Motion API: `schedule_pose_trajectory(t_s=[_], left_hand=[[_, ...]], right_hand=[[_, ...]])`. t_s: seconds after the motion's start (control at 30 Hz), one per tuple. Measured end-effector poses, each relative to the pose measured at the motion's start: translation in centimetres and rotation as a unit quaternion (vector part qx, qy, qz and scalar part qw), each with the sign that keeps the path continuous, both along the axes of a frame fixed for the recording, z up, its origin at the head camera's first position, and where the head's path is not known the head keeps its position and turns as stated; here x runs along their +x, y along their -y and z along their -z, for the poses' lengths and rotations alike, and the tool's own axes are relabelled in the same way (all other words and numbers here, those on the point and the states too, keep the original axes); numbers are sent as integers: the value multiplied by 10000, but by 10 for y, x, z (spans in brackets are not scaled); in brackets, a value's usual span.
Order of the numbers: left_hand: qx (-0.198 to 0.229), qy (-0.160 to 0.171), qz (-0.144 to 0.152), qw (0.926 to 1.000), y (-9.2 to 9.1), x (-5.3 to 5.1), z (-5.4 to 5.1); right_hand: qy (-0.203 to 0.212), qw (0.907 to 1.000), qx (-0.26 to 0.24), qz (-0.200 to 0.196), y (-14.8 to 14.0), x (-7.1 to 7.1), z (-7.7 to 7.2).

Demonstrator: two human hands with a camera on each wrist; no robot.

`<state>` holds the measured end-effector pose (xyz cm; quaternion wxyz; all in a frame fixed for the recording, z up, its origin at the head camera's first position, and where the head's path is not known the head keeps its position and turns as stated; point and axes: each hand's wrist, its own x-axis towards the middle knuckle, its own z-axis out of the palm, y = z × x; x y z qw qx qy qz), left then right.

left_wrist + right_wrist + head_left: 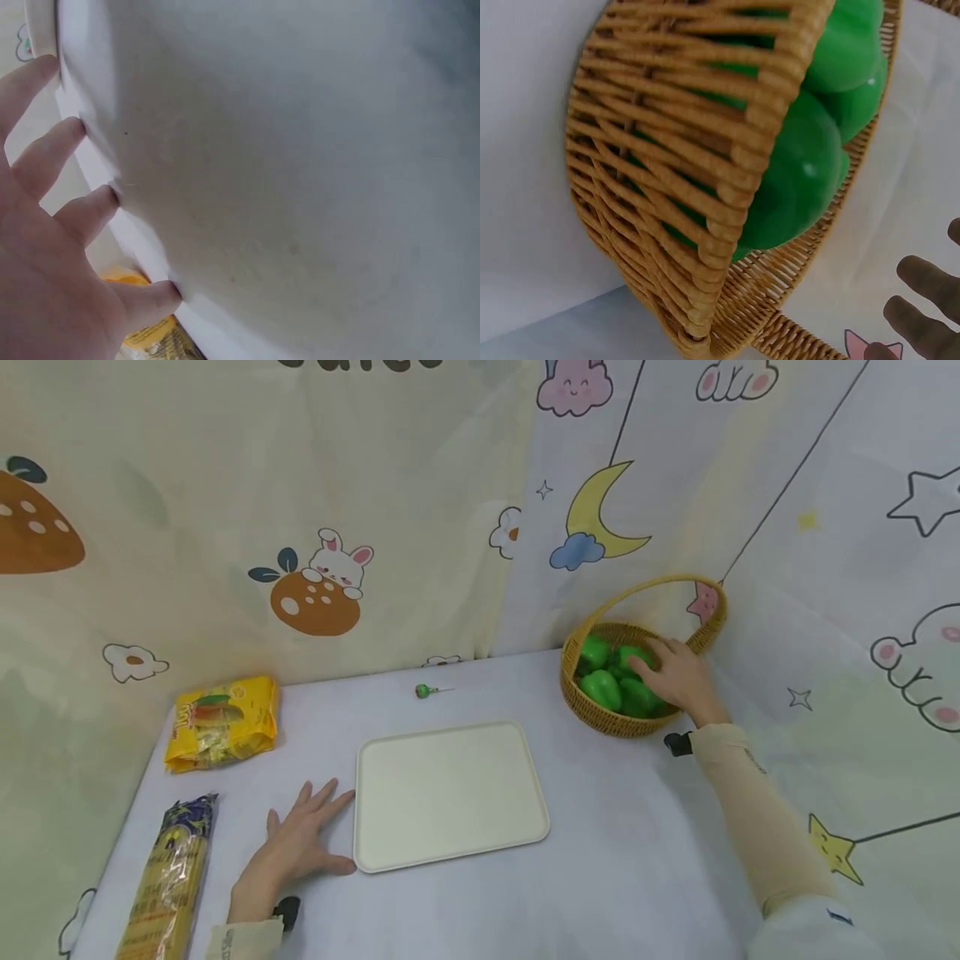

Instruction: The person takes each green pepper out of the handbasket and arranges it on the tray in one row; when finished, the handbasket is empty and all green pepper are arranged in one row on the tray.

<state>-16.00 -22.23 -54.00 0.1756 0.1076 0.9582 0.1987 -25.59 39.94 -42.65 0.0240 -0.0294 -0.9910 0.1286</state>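
We are judging the handling as barely begun.
On the table (600,877), the tray (452,797) is lying bare and the wicker basket (617,724) is standing to its right. Our left hand (295,843) is resting spread at the tray's edge; our right hand (682,683) is hovering over the basket, fingers parted, gripping nothing. The green peppers (601,691) are all lying inside, none being lifted yet; whether that hand is touching one, we cannot tell.
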Motion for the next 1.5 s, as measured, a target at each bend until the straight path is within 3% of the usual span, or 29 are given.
schedule_pose_trajectory(t_s=[0.1, 0.2, 0.4, 0.57, 0.7, 0.9, 1.07, 1.4, 1.5], left_hand=[[-9, 59, -17, 10000, -2, -2, 0], [-7, 87, -21, 10000, -2, -4, 1], [1, 155, -19, 9999, 0, -4, 4], [47, 216, -48, 9997, 1, -3, 5], [53, 259, -64, 9996, 2, -3, 6], [4, 357, -105, 9993, 3, -6, 5], [60, 381, -103, 9992, 1, -8, 4], [50, 473, -200, 9987, 1, -10, 6], [24, 494, -210, 9986, 1, -11, 5]], right_hand=[[334, 9994, 8, 27, -4, -7, 1], [620, 9974, -357, 60, -6, -14, 4], [753, 9915, -1063, -32, -10, -38, 4], [930, 9859, -1384, 114, -15, -54, -6], [1201, 9817, -1456, 249, -22, -61, -9], [1302, 9807, -1419, 333, -33, -73, 8], [1498, 9741, -1630, 458, -37, -81, 15], [1751, 9671, -1775, 497, -33, -87, 17], [1831, 9614, -1983, 529, -32, -89, 20]])
